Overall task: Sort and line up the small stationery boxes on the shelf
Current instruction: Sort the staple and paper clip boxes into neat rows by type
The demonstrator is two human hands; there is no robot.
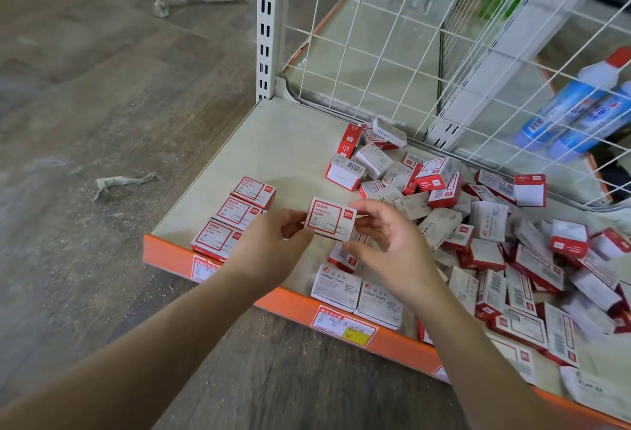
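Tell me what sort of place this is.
Probably a shop aisle: a retail shelf with price labels on its orange edge, heaped paper clip and staple boxes, and cleaner bottles behind a wire grid.

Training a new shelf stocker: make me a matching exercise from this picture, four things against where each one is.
Things:
1. held paper clip box
2. row of three red-framed boxes
3. two pale paper clip boxes
4. blue bottles

Places:
A. behind the wire grid, upper right
B. lying flat at the shelf's left front corner
C. pinched between the left hand and right hand, above the shelf
D. side by side at the orange front edge, above a yellow-marked price tag

Pairs: 1-C, 2-B, 3-D, 4-A
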